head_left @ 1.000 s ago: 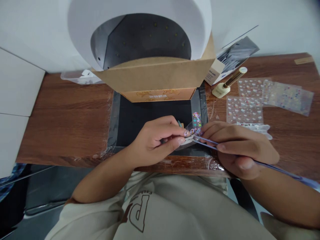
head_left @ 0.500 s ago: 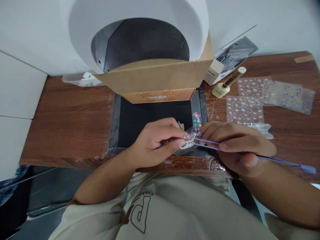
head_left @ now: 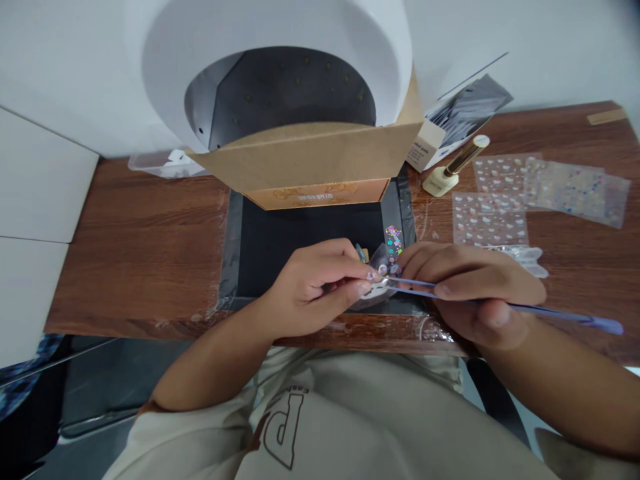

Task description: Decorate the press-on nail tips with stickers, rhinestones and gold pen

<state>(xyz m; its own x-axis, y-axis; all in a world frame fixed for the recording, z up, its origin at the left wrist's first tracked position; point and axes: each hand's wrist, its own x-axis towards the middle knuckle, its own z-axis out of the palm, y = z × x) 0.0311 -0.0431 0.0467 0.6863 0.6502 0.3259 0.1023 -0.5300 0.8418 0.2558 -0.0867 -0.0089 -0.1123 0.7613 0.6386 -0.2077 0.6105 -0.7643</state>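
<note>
Purple tweezers (head_left: 565,316) lie in my right hand (head_left: 483,277), which is closed around them with the prongs pointing left. My left hand (head_left: 320,287) pinches a small clear plastic sheet (head_left: 369,301) with white shapes on it between thumb and forefinger. The tweezer tips meet at the sheet, beside my left fingertips; what lies between the tips is too small to make out. Just behind my hands is a strip of shiny coloured star and flower stickers (head_left: 394,241). A small teal and yellow item (head_left: 362,253) shows past my left forefinger.
A white nail lamp (head_left: 280,27) stands on a cardboard box (head_left: 310,157) behind a black mat (head_left: 270,233). To the right are a nail polish bottle (head_left: 443,179), a box of sachets (head_left: 425,143) and several sticker sheets (head_left: 490,217). A clear tray (head_left: 160,165) sits back left.
The tweezer prongs have drawn together at the sheet, their tips slightly apart before. The clear sheet has shifted a little between my fingers. Both hands stay nearly in place.
</note>
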